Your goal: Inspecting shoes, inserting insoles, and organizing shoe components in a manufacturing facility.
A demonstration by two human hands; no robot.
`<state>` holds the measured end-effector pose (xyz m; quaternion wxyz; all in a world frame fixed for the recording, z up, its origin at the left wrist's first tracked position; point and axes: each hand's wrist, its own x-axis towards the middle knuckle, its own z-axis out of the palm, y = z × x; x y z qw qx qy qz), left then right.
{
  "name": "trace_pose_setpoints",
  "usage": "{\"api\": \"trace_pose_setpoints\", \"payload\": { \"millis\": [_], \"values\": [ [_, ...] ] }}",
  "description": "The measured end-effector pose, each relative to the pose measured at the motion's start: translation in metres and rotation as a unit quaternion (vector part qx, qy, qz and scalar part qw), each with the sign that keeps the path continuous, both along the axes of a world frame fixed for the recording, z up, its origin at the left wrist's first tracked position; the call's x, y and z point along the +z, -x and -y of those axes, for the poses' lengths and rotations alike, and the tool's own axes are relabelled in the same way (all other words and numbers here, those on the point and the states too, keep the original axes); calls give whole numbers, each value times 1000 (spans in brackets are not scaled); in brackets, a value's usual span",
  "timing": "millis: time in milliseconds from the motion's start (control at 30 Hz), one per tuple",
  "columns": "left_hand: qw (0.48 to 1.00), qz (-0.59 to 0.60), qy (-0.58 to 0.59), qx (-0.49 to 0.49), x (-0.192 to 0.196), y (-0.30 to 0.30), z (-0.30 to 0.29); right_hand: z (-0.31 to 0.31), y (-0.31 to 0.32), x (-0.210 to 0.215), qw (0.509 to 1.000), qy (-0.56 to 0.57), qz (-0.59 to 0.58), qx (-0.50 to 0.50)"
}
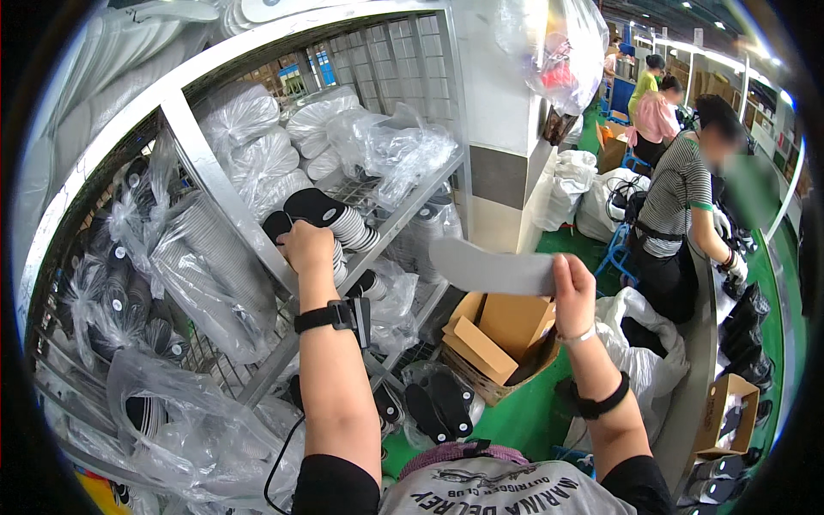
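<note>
Pinched at one end between the thumb and fingers of my right hand (573, 296) is a flat grey insole (493, 268), held level out in front of me. My left hand (307, 247) reaches into the metal rack (225, 202) and closes on black-topped insoles (316, 207) stacked on a shelf. Its fingertips are partly hidden among them. Striped grey edges show along the side of that stack. Around it lie bundles of insoles wrapped in clear plastic bags (253, 163).
Below my right hand stands an open cardboard box (481, 348). A white sack (639, 335) sits right of it, beside a conveyor (699, 343) lined with black shoes. Black insoles in a bag (439, 403) lie low near me. A person in a striped shirt (674, 193) works at the line.
</note>
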<state>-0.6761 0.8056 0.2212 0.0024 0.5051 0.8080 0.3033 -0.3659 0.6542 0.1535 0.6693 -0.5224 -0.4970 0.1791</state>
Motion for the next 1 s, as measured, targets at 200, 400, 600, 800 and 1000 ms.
{"api": "trace_pose_setpoints", "payload": {
  "millis": [200,400,600,800,1000],
  "values": [
    [994,31,86,63,23,-8,-3,69,-36,-41,995,81,-43,-39],
    [992,-54,100,61,40,-2,-21,116,-50,-64,992,90,-34,-79],
    [966,-196,164,-38,28,-5,-11,143,-62,-80,983,130,-90,-94],
    [960,-171,218,-32,15,36,-55,152,-61,-112,976,145,-135,-91],
    [947,-209,245,-5,37,32,-36,153,-48,-122,969,177,-154,-82]
  ]
}}
